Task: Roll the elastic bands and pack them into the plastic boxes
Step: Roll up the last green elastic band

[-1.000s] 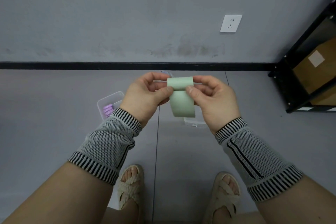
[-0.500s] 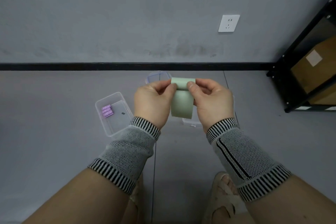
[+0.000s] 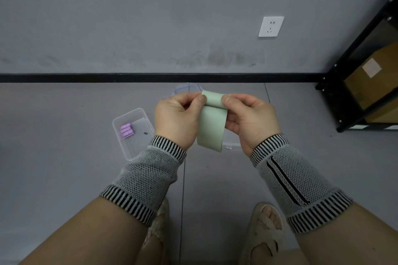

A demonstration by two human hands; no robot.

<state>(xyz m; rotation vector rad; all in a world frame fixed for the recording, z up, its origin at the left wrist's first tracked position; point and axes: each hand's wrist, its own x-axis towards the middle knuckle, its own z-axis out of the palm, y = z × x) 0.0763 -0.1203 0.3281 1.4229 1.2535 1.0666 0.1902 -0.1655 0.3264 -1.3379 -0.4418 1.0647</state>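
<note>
Left hand (image 3: 175,121): fingers curled, thumb and forefinger pinching the left end of the rolled top of the pale green flat elastic band (image 3: 212,120).
Right hand (image 3: 251,119): fingers curled, thumb on top, pinching the right end of the same roll; lower fingers touch the band's right edge.
Pale green band: one; held in the air between the two hands, top edge turned over into a short roll, the rest hanging flat toward the wrists.
Clear rectangular plastic box (image 3: 131,133): on the grey floor, left of the green band, just beside the left hand; lid off.
Purple rolled bands (image 3: 126,130): three, side by side in the far left corner of that box, touching one another.
Other clear boxes: one edge (image 3: 231,146) shows below the green band, behind the right hand; one blue-tinted rim (image 3: 187,89) shows beyond the band. Contents of both hidden.
Boxes counted: three in view.
Wrist sleeves: two, grey mesh with striped cuffs, one per forearm.
</note>
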